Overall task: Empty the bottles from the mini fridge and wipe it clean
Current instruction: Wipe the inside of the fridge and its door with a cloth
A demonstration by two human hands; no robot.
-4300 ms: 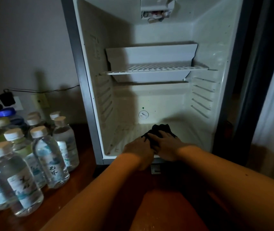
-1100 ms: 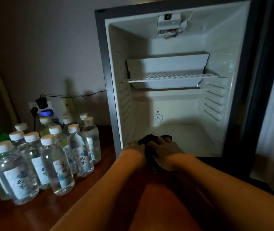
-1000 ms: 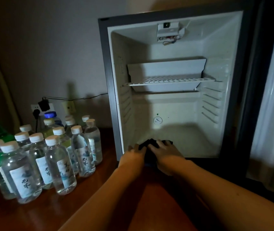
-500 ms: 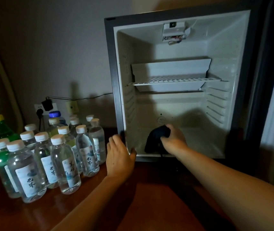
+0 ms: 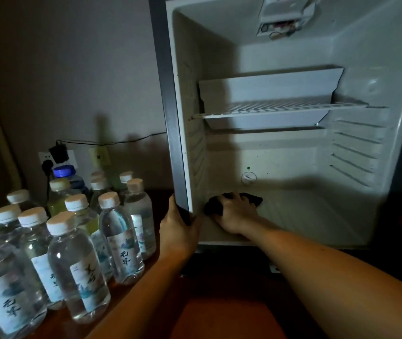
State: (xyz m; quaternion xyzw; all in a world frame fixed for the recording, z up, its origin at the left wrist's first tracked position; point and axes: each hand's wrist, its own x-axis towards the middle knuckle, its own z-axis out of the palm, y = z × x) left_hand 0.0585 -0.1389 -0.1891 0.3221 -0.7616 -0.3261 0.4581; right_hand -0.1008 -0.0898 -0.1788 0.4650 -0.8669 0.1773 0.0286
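- The left hand (image 5: 179,231) is gripping the lower left frame edge of the open mini fridge (image 5: 174,113);
- the right hand (image 5: 235,214) is pressing a dark cloth (image 5: 213,206) on the fridge floor;
- bottles (image 5: 77,270) are standing left on the wooden surface (image 5: 219,319).

This is looking like a hotel or guest room rather than a kitchen: a small mini fridge (image 5: 293,123) is standing open on a reddish wooden bench (image 5: 219,319) against a plain wall (image 5: 72,57). Many identical small water bottles (image 5: 77,270) with matching labels are crowding the bench beside it. Behind them, a wall socket (image 5: 55,159) is carrying a plug and adapter, with a thin cable (image 5: 121,141) running toward the fridge.
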